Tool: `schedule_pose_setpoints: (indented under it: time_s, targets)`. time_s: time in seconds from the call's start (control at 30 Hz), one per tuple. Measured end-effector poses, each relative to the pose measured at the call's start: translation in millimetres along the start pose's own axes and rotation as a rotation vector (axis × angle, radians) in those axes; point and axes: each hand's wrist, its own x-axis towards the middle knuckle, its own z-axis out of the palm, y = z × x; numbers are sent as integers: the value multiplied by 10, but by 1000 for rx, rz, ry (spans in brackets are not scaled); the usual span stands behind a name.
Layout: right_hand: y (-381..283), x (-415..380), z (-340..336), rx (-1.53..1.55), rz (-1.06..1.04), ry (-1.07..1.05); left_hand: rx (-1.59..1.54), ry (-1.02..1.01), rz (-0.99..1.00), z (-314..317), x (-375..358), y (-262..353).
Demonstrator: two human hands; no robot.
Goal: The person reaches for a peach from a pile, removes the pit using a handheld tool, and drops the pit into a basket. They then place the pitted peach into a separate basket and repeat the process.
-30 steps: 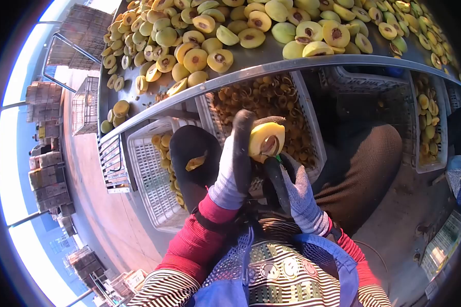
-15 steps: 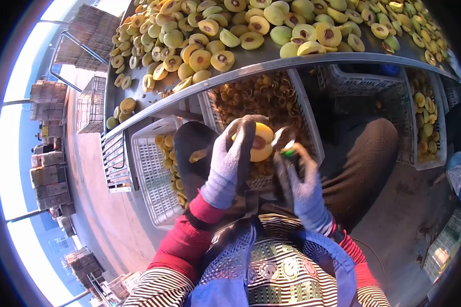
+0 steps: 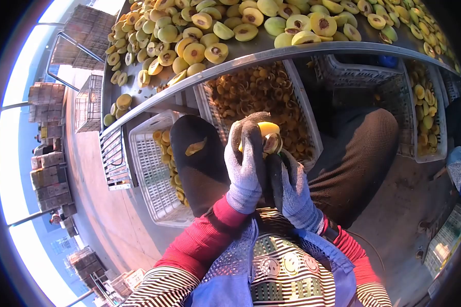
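My left hand [image 3: 246, 158], in a grey-lavender glove with dark fingers, is wrapped round a yellow peach half [image 3: 268, 128]. My right hand [image 3: 290, 179], gloved alike, is closed just below and right of the fruit. It grips a small pitting knife [image 3: 273, 144], whose curved metal end is against the cut face of the peach; its handle is mostly hidden by my fingers. Both hands meet above my lap, over a crate [image 3: 308, 110] full of brownish-orange scraps. Halved peaches [image 3: 245, 32] lie heaped on the metal table ahead, many with brown centres.
The table's metal rim [image 3: 230, 65] curves across in front of me. At my left stands a white crate [image 3: 156, 192] of fruit pieces, at my right another crate [image 3: 442, 148] of them. A peel scrap [image 3: 195, 147] lies on my left knee. Stacked crates [image 3: 48, 171] stand far left.
My right hand has come in from the right, bringing the pitting knife to the peach. The fruit's cut face has turned to the right, and my left hand has shifted slightly right.
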Motion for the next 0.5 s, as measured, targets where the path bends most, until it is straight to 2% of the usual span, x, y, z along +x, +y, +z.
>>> schedule_pose_setpoints:
  time_s: [0.07, 0.17, 0.23, 0.27, 0.3, 0.33, 0.37, 0.4, 0.43, 0.47, 0.5]
  targets:
    - [14, -27, -12, -5, -8, -11, 56, 15, 27, 2, -21, -23]
    - [85, -92, -14, 12, -29, -32, -63, -28, -77, 5, -41, -11]
    - [145, -126, -27, 186, 43, -115, 69, -37, -45, 3, -33, -34]
    - [151, -134, -30, 186, 44, -115, 70, -41, -91, 6, -48, -23]
    - [155, -140, -30, 297, 146, -135, 70, -42, -91, -2, -44, -36]
    - [152, -151, -27, 409, 250, -155, 65, -76, -98, -22, -40, -58]
    - [152, -175, -11, 408, 250, -155, 60, -109, -105, -25, -22, -44]
    - [157, -208, 13, 502, 290, -93, 140, -204, -121, -69, 16, 10]
    - [153, -229, 26, 595, 330, -33, 138, -202, -121, -95, 79, 80]
    - [96, -138, -37, 595, 329, -37, 50, -335, -299, -120, 158, 146]
    - [-3, 40, -158, 881, 732, -112, -40, -466, -476, -163, 249, 190]
